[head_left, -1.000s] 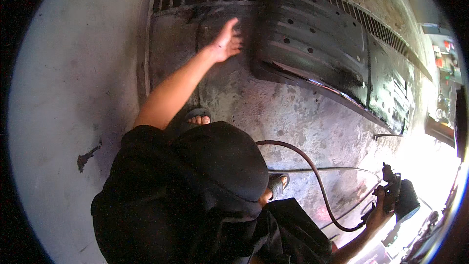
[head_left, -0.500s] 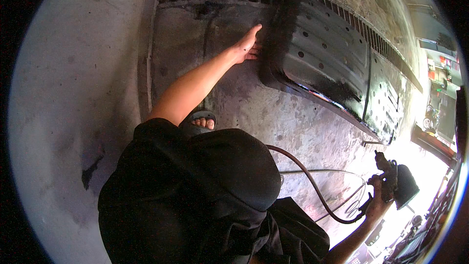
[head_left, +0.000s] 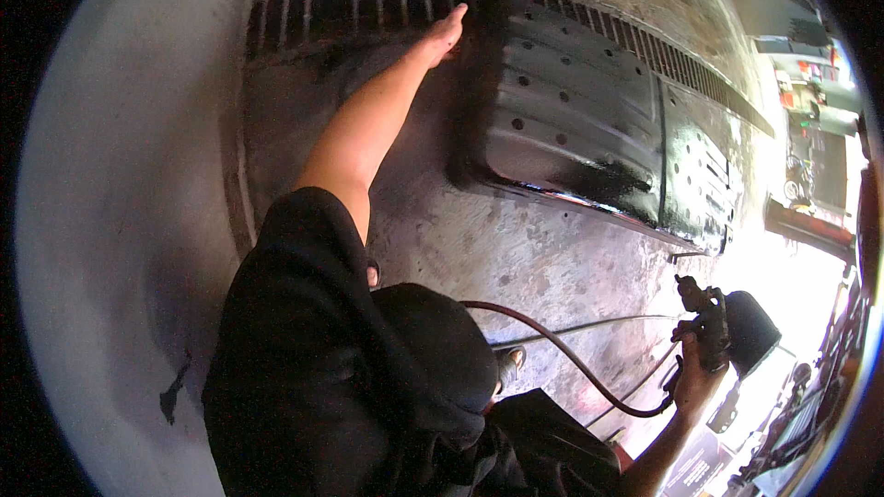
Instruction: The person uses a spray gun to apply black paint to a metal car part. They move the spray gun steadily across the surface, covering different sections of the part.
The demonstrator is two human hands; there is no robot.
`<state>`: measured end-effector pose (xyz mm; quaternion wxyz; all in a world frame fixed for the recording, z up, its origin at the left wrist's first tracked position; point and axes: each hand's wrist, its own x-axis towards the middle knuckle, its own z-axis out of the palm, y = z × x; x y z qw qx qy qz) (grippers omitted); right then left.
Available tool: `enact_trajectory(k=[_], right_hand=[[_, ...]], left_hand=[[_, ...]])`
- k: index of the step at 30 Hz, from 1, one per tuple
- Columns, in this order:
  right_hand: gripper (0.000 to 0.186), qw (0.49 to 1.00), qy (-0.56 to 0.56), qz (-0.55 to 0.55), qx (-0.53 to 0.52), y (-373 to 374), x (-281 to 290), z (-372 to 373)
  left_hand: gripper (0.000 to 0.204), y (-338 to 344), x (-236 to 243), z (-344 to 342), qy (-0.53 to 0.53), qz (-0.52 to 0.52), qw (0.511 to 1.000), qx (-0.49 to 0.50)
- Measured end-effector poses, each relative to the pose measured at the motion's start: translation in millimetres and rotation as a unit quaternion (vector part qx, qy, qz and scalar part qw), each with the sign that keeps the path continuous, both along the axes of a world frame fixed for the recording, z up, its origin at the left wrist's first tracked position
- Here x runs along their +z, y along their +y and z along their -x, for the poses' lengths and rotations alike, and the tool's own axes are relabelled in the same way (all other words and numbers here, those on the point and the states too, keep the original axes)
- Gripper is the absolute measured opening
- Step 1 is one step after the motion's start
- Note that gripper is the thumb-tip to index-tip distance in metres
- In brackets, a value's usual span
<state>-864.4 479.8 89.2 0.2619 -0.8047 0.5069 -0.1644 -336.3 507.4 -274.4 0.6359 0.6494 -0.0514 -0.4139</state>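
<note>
My left hand (head_left: 446, 35) reaches far forward, right by the left end of a large black ribbed metal box or panel (head_left: 580, 97). The thumb sticks out and the hand looks open; the other fingers are partly hidden, so contact is unclear. Round dark holes dot the panel's face, and its right part shines wet-looking. At the lower right, my right hand (head_left: 700, 387) is closed around a dark spray gun (head_left: 707, 322). A wide black cup (head_left: 750, 331) sits on the gun. From its handle a brown hose (head_left: 562, 345) curves back toward my legs.
Behind the panel a slatted floor drain (head_left: 368, 5) runs across the stained concrete floor (head_left: 488, 230). A pale wall (head_left: 120, 175) rises at left. A thinner grey hose (head_left: 599, 322) lies on the floor. Shelves and clutter (head_left: 815, 120) stand at far right, beside bright glare.
My left hand has moved up and slightly left, along the panel's left end. The panel and spray gun sit further left in view, and the gun slightly higher. My right hand keeps its grip.
</note>
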Motion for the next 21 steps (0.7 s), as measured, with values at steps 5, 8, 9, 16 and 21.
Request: enact_trajectory(k=[5, 8, 9, 16, 21], right_hand=[[0.033, 0.998, 0.044, -0.018, -0.029, -2, 4, 8], [0.031, 0.996, 0.078, -0.029, -0.041, -2, 8, 10], [0.029, 0.994, 0.089, -0.038, -0.051, -3, 10, 11], [0.030, 0.984, 0.121, -0.075, -0.104, -20, 5, 36], [0.028, 0.988, 0.070, -0.075, -0.120, -31, -16, 67]], left_hand=[[0.088, -27, -21, -8, -0.045, -0.033, 0.998, -0.032], [0.094, -30, -19, -6, -0.053, -0.022, 0.997, -0.053], [0.098, -30, -16, -2, -0.015, -0.019, 0.999, -0.031], [0.120, -21, -16, 83, 0.103, -0.010, 0.993, -0.049], [0.115, -64, -36, 145, 0.151, -0.015, 0.988, -0.035]])
